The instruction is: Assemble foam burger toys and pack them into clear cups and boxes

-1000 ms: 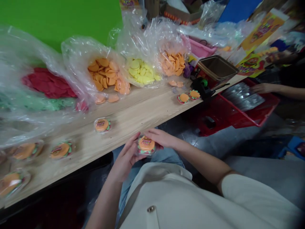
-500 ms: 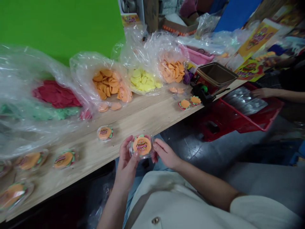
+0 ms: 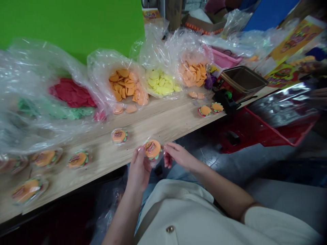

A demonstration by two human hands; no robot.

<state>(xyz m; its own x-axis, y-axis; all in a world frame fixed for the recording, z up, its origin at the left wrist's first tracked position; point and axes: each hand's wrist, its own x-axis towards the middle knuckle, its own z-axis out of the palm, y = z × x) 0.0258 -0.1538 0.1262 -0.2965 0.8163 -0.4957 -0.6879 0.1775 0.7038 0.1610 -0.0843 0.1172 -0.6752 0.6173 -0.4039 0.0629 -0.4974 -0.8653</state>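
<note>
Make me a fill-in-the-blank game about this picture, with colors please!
1. The left hand holds a clear case with a toy burger whose top is colored ____.
2. The bag between the two bags of orange pieces holds pieces colored ____.
3. The big board behind the bags is bright ____.
4. The crate beside the table is colored ____.

Missing words: orange, yellow, green, red.

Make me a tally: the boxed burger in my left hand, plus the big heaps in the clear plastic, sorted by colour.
Boxed burger in the left hand: 1
Orange heaps: 2
Yellow heap: 1
Red heap: 1
Green heap: 1
Total: 6
</note>
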